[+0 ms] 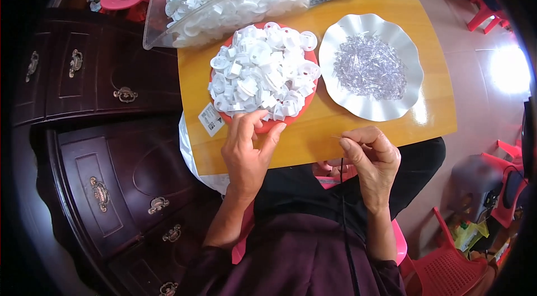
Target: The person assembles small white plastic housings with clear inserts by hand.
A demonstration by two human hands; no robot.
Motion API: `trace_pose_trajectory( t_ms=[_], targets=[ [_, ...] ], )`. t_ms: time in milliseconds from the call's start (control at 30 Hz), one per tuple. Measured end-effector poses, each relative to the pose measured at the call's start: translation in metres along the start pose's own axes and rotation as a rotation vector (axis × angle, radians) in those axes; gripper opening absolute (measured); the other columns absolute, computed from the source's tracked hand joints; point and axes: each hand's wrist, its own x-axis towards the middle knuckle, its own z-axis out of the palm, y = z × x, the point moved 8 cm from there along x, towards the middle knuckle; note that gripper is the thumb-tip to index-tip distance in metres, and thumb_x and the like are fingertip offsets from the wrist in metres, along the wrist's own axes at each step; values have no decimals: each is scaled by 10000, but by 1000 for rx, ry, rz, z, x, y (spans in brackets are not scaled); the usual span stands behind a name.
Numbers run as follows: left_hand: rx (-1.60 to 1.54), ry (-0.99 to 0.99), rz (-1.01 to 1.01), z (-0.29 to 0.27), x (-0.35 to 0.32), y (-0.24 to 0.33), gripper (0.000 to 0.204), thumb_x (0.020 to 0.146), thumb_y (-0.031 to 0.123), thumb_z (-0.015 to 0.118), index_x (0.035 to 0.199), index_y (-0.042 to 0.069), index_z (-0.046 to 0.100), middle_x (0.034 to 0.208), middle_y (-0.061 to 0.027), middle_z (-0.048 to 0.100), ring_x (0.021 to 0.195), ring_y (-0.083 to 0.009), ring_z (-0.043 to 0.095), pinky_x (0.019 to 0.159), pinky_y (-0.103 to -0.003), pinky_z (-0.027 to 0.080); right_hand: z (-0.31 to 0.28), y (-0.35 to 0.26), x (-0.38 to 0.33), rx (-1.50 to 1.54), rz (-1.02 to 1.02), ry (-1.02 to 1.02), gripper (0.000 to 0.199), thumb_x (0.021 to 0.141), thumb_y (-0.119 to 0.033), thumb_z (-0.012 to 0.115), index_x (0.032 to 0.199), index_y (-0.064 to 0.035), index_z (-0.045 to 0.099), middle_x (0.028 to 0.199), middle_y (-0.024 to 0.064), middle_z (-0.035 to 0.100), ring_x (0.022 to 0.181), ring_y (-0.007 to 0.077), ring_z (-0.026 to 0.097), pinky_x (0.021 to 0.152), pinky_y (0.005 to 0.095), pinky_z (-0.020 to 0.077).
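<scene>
Right hand (372,156) pinches a thin pin (336,138); left grip (249,148) loosely touches red plate (268,126).

Home workroom: carved dark wooden cabinet (112,145).

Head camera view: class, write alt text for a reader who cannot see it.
A person's left hand reaches into a red plate heaped with small white plastic parts, while the right hand pinches a thin pin. A white scalloped plate of clear slivers sits alongside on the wooden table.

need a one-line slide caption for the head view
Left hand reaches into a red dish of white plastic parts; right hand pinches a thin clear piece beside a white plate of them.
</scene>
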Motion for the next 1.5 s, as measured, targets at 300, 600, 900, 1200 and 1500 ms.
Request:
trace_pose_trajectory(
  t_ms=[300, 600, 900, 1200, 1500],
  targets=[
    [96, 53, 113, 5, 7, 6, 309, 748, 69, 829, 983, 52, 628, 856, -67, 575, 738, -227, 579, 629, -346, 484, 21, 26, -11, 160, 210, -80, 104, 842, -44, 777, 873, 10, 693, 708, -6, 643, 595, 21, 552, 533, 174, 398],
    [-301, -25, -129, -4, 3, -18, 230, 818, -15, 757, 998, 20, 618, 977, -12, 568, 769, -86, 559, 646, -219, 459, 58, 19, 1, 310, 113, -212, 105, 889, -51, 723, 952, 12, 667, 952, 56, 686, 728, 71, 607, 613, 213, 490],
    [-991, -151, -386, 3, -7, -7, 236, 904, -26, 663, 1109, -18, 547, 1061, -120, 662, 894, -136, 653, 845, -248, 515, 69, 7, 2, 454, 100, -169, 73, 914, -21, 687, 953, 24, 645, 1012, 79, 687, 785, 72, 615, 648, 210, 500],
    [-1066, -179, -364, 26, -12, 5, 220, 896, -48, 671, 1056, -6, 526, 1139, -137, 639, 957, -134, 653, 869, -257, 526, 55, 6, -2, 536, 135, -84, 86, 922, -27, 683, 963, 36, 642, 1025, 104, 682, 842, 96, 637, 701, 215, 523],
    [-979, -188, -242, 31, -9, 20, 241, 885, -52, 688, 1050, -4, 519, 1147, -134, 612, 1019, -147, 636, 904, -274, 516, 43, 10, -3, 486, 182, -28, 76, 909, -24, 696, 940, 31, 654, 1017, 96, 678, 805, 78, 620, 645, 203, 513]
  ],
)
